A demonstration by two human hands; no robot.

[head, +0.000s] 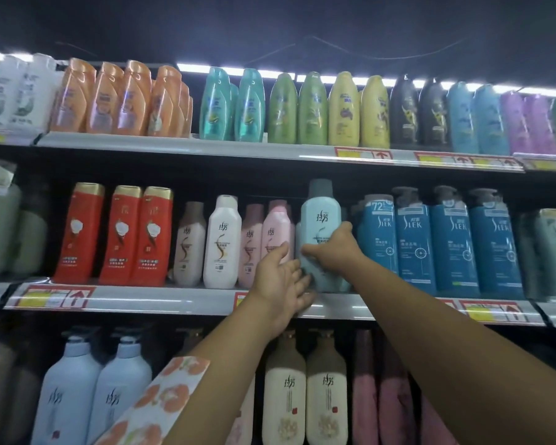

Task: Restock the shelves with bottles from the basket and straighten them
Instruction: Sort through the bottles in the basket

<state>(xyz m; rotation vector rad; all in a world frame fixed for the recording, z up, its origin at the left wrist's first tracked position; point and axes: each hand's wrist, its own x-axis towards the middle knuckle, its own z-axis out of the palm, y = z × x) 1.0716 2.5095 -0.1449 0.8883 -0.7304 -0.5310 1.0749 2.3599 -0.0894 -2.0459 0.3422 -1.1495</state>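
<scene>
Right hand (329, 248) grips the teal bottle (321, 232) mid-body, at the front of the middle shelf (174, 298) between pink bottles (270, 239) and blue ones (414, 245). Left hand (280, 281) open, fingers steadying its base. Seat it flat, label forward, flush with neighbours.

head view, close, facing shelves (180, 149), tilted upward

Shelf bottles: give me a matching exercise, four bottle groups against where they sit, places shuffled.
Things:
1. orange bottles
2. red bottles
3. pale teal bottle
4. cream bottles

Places:
A. bottom shelf, between the arms
B. middle shelf, gripped by the right hand
C. top shelf, left part
D. middle shelf, left part

Pairs: 1-C, 2-D, 3-B, 4-A
</scene>
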